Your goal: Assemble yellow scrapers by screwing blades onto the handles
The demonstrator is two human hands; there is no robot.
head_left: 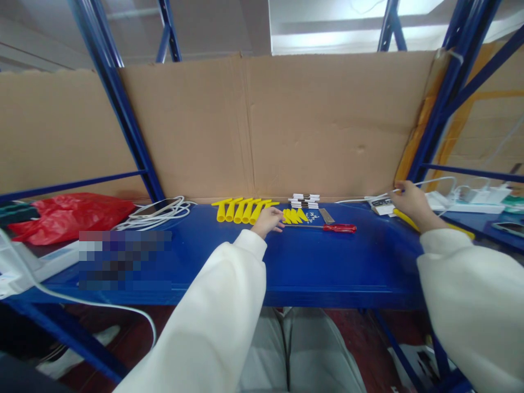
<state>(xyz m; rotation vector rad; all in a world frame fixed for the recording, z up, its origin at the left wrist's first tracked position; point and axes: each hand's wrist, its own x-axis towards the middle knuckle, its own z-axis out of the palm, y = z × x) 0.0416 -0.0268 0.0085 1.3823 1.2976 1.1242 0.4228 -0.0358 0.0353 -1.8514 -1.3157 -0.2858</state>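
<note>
My left hand [268,220] rests over the blue table, its fingers loosely apart and holding nothing that I can see. It lies between a row of yellow funnel-shaped parts [238,212] and a group of small flat yellow pieces [295,216]. Close to its fingertips are small silvery screws [312,216] and a screwdriver [339,228] with a red handle. Out to the right, my right hand [410,202] pinches a thin white cable [379,196] near the cardboard. Under that hand are a black-and-white box [382,206] and a curved yellow-handled tool [460,231], partly covered.
White clip-like parts [303,201] and a flat metal strip [326,216] lie at the back. Left are a red plastic bag [73,215] and coiled white cable [159,214]. A cardboard wall [327,125] and blue posts [118,109] bound the table [319,267]. Power strips [470,201] stand right.
</note>
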